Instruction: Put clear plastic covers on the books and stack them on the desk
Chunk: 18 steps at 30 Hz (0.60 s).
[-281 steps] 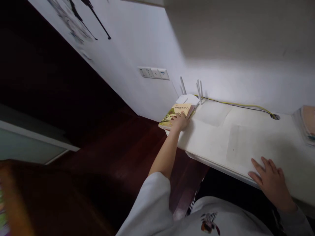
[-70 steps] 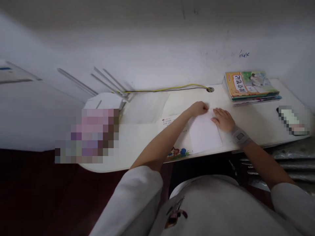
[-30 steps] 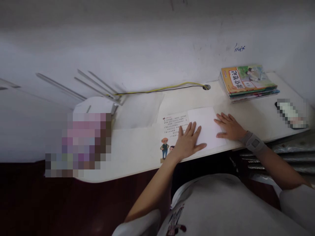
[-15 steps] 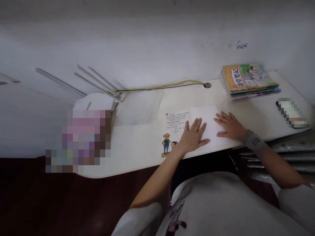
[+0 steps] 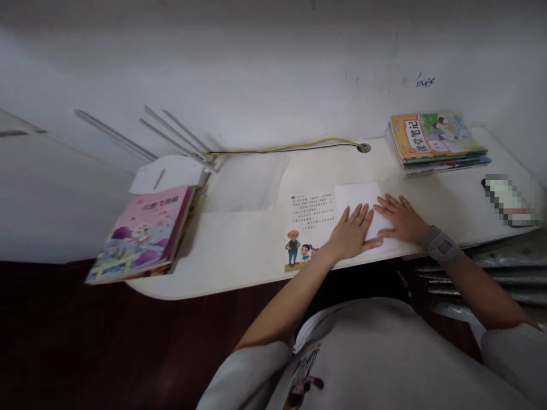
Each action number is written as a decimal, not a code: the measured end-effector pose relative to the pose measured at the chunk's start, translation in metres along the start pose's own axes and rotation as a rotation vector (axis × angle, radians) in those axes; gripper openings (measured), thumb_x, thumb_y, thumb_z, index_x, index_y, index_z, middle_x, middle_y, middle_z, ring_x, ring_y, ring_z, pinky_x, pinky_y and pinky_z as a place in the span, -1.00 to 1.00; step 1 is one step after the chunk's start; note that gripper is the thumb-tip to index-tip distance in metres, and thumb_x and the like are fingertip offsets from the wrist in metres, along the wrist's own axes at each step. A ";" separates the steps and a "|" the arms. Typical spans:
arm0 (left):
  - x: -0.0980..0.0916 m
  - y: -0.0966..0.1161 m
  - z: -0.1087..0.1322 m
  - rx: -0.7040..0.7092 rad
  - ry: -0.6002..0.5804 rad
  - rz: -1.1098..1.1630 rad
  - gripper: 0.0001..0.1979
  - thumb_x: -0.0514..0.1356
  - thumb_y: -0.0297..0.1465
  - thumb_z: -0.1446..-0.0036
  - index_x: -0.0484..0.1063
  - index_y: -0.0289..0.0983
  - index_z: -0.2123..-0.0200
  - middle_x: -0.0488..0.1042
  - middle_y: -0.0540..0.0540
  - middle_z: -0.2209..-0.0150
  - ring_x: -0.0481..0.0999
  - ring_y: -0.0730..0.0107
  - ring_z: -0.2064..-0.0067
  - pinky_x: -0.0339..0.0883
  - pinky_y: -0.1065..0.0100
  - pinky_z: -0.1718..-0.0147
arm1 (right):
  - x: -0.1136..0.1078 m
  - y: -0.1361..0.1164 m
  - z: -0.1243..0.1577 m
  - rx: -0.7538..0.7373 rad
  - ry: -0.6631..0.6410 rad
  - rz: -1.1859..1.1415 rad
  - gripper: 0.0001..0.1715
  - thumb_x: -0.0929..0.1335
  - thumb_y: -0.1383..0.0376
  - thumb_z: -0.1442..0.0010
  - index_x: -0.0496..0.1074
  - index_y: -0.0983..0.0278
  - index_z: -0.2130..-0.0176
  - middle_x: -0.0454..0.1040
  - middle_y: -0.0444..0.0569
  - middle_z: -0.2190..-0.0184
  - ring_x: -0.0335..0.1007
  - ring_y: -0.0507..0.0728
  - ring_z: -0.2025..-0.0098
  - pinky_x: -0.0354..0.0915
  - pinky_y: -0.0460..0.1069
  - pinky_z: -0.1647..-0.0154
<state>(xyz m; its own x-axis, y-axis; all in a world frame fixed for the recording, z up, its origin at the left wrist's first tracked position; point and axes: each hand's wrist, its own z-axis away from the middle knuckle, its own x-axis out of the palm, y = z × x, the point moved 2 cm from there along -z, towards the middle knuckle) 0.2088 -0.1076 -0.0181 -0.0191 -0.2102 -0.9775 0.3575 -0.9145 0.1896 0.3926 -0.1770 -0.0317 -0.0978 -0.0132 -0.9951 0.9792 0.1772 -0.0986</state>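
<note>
Flat on the desk lies a white sheet of paper [image 5: 356, 196], with a printed page [image 5: 311, 212] of text and cartoon figures to its left. Whether the two are joined I cannot tell. My left hand [image 5: 352, 233] rests palm down on the white sheet, fingers stretched out and slightly apart. My right hand [image 5: 399, 219] lies flat on the sheet's right side, fingers spread, with a grey band [image 5: 442, 244] on the wrist. Neither hand grips anything. The palms cover part of the sheet's lower half.
A stack of books [image 5: 440, 139] stands at the back right, near a blurred-out phone [image 5: 510, 199]. On the left, a pink book [image 5: 147, 228] tops a pile beside a white router [image 5: 166, 173]. A translucent sheet [image 5: 245, 182] lies by the router; a yellow cable [image 5: 294, 145] follows the wall.
My left hand has slid right across the white sheet, closer to my right hand, uncovering more of the printed page. My right hand stays nearly in place. The view has shifted slightly.
</note>
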 end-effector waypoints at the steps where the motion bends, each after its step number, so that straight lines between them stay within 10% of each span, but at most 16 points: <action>1: 0.001 0.001 -0.003 0.003 -0.003 0.005 -0.05 -0.19 0.18 -0.20 -0.14 -0.46 -0.37 -0.15 -0.38 -0.39 -0.23 0.03 -0.42 -0.34 -0.03 -0.34 | 0.000 0.000 0.000 -0.001 0.000 0.001 -0.04 0.22 -0.21 -0.19 0.07 0.29 -0.34 0.01 0.19 -0.37 -0.16 0.39 -0.40 -0.14 0.42 -0.29; 10: -0.017 -0.010 0.007 -0.008 0.149 0.163 -0.13 -0.12 0.11 -0.24 -0.27 -0.30 -0.40 -0.21 -0.27 -0.42 -0.25 0.17 -0.43 -0.20 0.10 -0.33 | 0.003 0.001 0.001 -0.016 0.039 0.039 -0.13 0.20 -0.15 -0.23 0.09 0.28 -0.33 0.07 0.19 -0.35 -0.08 0.39 -0.38 -0.10 0.42 -0.27; 18: -0.001 -0.079 0.101 -0.842 0.325 0.174 -0.19 -0.01 -0.01 -0.25 -0.11 -0.44 -0.36 0.02 -0.52 -0.34 -0.05 -0.22 -0.37 -0.08 -0.26 -0.22 | 0.007 0.003 0.002 -0.011 0.047 0.074 -0.16 0.20 -0.12 -0.24 0.12 0.29 -0.31 0.09 0.20 -0.34 -0.05 0.38 -0.37 -0.06 0.40 -0.26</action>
<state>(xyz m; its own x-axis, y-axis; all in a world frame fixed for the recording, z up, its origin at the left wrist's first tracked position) 0.0863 -0.0696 -0.0229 0.3169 -0.0968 -0.9435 0.8951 -0.2985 0.3313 0.3955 -0.1789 -0.0394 -0.0336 0.0463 -0.9984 0.9821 0.1870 -0.0244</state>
